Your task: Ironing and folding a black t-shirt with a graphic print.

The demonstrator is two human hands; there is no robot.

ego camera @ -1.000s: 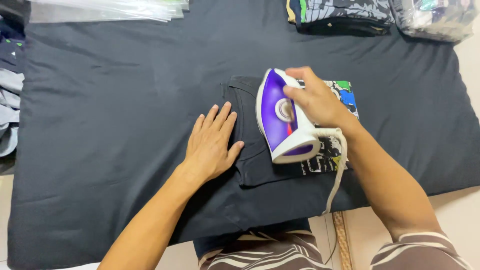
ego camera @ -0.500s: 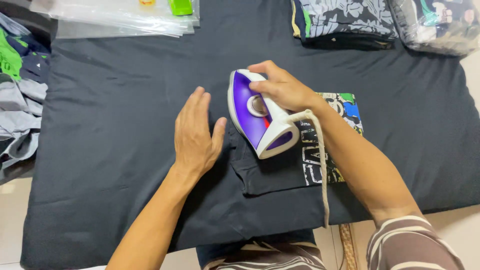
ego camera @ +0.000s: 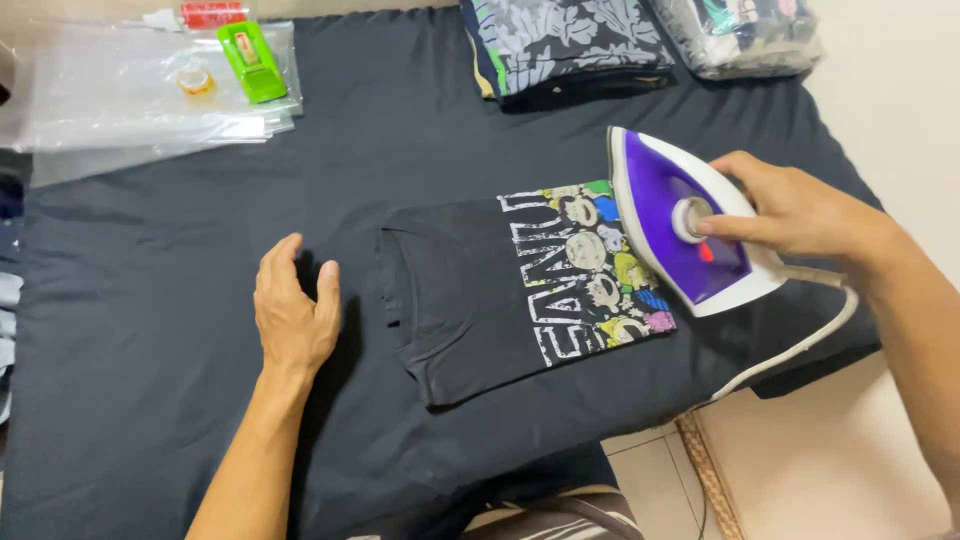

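Head view, item: our right hand (ego camera: 800, 212) closed on purple-and-white iron (ego camera: 685, 222) at shirt's three o'clock; left hand (ego camera: 293, 312) open, flat at nine o'clock of folded black T-shirt (ego camera: 470, 295); best kept clear while we guide the soleplate slowly across the print.

left hand (ego camera: 293, 318): bare, no ring or watch, nails short
left arm: bare to frame edge, no sleeve in view
right hand (ego camera: 790, 212): bare, no rings, no glove
right arm: bare forearm, no sleeve or band visible
legs: striped cloth, brown/cream w/ dark lines, seen at bottom edge below the table; shorts or trousers, can't tell
rest of body: out of frame
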